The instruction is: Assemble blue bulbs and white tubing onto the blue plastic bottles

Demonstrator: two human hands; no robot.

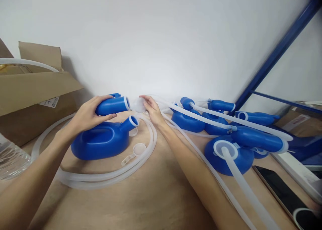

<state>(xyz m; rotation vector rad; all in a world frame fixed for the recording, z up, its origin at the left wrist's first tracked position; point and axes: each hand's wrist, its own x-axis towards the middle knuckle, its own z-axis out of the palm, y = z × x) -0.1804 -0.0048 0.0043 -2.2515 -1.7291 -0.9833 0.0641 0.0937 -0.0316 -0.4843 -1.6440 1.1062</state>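
My left hand [92, 111] is wrapped round a blue cylinder [113, 106] with a white rim, tilted toward the right above a blue jug [100, 142]. The jug lies on its side, its short open neck pointing up and right. Right of the cylinder's mouth, my right hand [152, 110] has its thumb and fingers against a translucent whitish piece [139, 105]. Coils of clear tubing [110, 178] run round the jug. Near its neck lies a small clear cap with a strap [139, 149].
An open cardboard box [37, 92] stands at the left, with a clear plastic bag [12, 159] in front. Several blue jugs [228, 159] with tubes and cylinders crowd the right, near a phone [279, 189] and blue metal frame [279, 52].
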